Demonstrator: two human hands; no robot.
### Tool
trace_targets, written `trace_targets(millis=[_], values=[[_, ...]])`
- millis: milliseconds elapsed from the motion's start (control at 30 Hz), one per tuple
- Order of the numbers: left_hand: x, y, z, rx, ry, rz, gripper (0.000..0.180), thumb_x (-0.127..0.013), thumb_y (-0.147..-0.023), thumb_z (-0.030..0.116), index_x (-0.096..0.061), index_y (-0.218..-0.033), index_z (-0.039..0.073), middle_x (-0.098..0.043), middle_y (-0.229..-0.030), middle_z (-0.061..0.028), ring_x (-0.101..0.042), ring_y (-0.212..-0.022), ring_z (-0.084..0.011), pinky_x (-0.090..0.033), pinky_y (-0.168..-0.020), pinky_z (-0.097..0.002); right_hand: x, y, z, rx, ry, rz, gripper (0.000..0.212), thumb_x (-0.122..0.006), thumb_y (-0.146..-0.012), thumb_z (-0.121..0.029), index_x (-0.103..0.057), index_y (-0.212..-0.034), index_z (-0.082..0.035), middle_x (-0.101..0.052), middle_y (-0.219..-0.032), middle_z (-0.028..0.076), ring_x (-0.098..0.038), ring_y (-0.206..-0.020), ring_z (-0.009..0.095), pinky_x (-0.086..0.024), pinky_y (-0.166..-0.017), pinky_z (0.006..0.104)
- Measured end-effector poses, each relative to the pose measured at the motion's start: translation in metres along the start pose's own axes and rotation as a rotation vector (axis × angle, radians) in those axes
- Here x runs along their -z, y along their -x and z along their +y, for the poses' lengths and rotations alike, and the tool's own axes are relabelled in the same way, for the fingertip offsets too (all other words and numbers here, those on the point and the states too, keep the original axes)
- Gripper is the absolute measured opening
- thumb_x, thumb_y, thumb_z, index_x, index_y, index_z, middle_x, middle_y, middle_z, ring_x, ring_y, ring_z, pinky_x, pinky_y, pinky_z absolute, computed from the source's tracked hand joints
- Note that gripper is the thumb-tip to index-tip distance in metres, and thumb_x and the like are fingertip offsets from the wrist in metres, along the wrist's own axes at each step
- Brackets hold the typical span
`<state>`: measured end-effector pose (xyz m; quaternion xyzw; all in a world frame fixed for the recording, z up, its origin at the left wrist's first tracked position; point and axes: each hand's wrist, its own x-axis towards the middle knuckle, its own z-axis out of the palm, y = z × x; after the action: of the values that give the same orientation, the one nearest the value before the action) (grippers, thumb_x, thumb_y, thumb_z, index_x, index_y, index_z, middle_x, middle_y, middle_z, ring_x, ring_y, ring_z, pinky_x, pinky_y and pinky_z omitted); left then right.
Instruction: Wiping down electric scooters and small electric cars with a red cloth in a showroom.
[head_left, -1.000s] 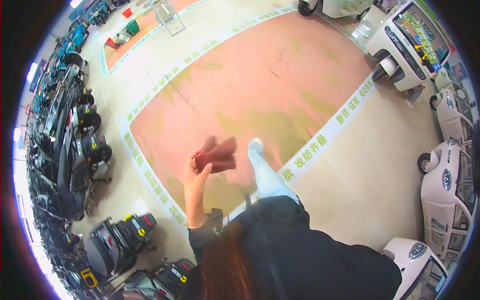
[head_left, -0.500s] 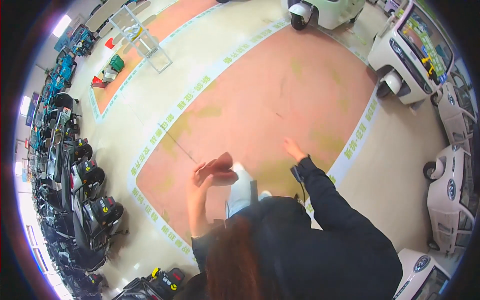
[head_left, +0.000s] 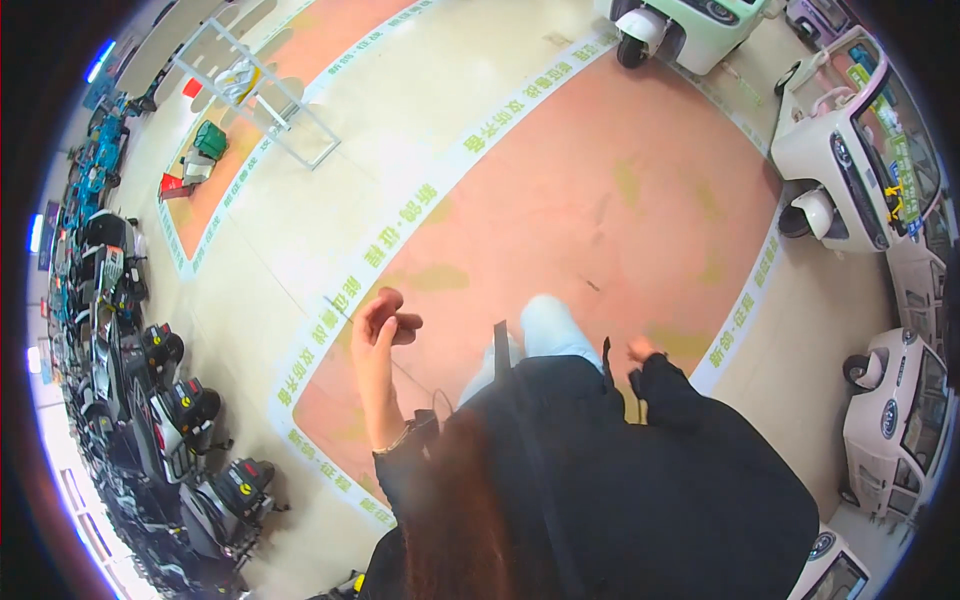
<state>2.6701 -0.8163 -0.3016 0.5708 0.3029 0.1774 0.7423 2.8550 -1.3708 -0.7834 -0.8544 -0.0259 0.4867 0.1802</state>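
Observation:
Raised at the left of my body, my left hand (head_left: 376,328) is closed around a folded reddish-brown piece (head_left: 404,328). Its two rounded layers stick out past my fingers toward the right; whether it is cloth or something else I cannot make out. Low on the right, just beyond my black sleeve, my right hand (head_left: 642,350) hangs near my thigh. It looks small and blurred, so its fingers do not show clearly. My knee in light trousers (head_left: 552,322) is lifted forward between the two hands.
Parked scooters (head_left: 190,400) line the left side. White three-wheeled vehicles (head_left: 840,150) stand along the right, and a pale green one (head_left: 690,25) stands ahead. A metal frame (head_left: 270,110) and a green bin (head_left: 210,140) stand far left. White strips border the reddish floor (head_left: 520,220).
My left hand has moved left and turned with the reddish-brown piece still in it. My right hand has drawn back closer to my body. My leg has swung forward, and the surroundings have shifted in view.

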Motion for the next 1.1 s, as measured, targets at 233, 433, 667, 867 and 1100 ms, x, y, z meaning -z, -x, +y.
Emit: trace_targets(millis=[233, 433, 667, 867, 1100], values=[[-0.04, -0.237, 0.039, -0.112, -0.158, -0.002, 0.037, -0.057, -0.084, -0.005, -0.051, -0.121, -0.001, -0.058, -0.113, -0.0112, -0.054, -0.106, -0.0126, -0.045, -0.086, -0.0241, 0.067, 0.034, 0.005, -0.066, -1.051, -0.229, 0.026, -0.051, -0.086, -0.019, -0.048, -0.063, -0.007, -0.045, -0.053, 0.012, -0.045, -0.047, 0.023, -0.036, -0.044, 0.0391], [-0.089, -0.439, 0.086, 0.107, -0.006, -0.08, 0.037, -0.058, -0.086, -0.001, -0.049, -0.123, 0.0, -0.063, -0.109, -0.0137, -0.06, -0.101, -0.0187, -0.046, -0.089, -0.0292, 0.257, -0.135, -0.154, 0.04, -0.84, 0.202, 0.017, -0.065, -0.077, -0.021, -0.064, -0.081, -0.004, -0.064, -0.08, 0.016, -0.062, -0.072, 0.032, -0.048, -0.062, 0.0463], [-0.099, -0.634, 0.179, -0.016, 0.034, -0.039, 0.035, -0.059, -0.085, 0.0, -0.053, -0.119, 0.002, -0.059, -0.115, -0.0127, -0.057, -0.107, -0.0198, -0.046, -0.09, -0.0305, 0.47, -0.243, -0.804, 0.736, 0.081, -0.253, 0.038, -0.059, -0.089, -0.026, -0.059, -0.121, -0.005, -0.064, -0.115, 0.013, -0.059, -0.106, 0.026, -0.047, -0.09, 0.0355], [-0.078, -0.82, 0.235, 0.063, 0.375, -0.137, 0.038, -0.062, -0.085, 0.012, -0.051, -0.12, 0.0, -0.061, -0.108, -0.0137, -0.059, -0.1, -0.02, -0.047, -0.087, -0.0321, 0.503, -0.253, -1.12, 1.012, 0.095, -0.813, 0.07, -0.048, -0.09, -0.058, -0.057, -0.12, 0.005, -0.059, -0.118, 0.014, -0.052, -0.112, 0.022, -0.039, -0.098, 0.0335], [-0.039, -1.055, 0.318, 0.01, 0.165, -0.166, 0.034, -0.065, -0.085, 0.01, -0.055, -0.117, 0.001, -0.064, -0.105, -0.0124, -0.061, -0.095, -0.0177, -0.049, -0.079, -0.029, 0.598, -0.313, -1.316, 0.867, -0.279, -0.65, 0.041, -0.056, -0.092, -0.031, -0.063, -0.111, 0.005, -0.065, -0.109, 0.01, -0.056, -0.103, 0.015, -0.042, -0.093, 0.0305]])
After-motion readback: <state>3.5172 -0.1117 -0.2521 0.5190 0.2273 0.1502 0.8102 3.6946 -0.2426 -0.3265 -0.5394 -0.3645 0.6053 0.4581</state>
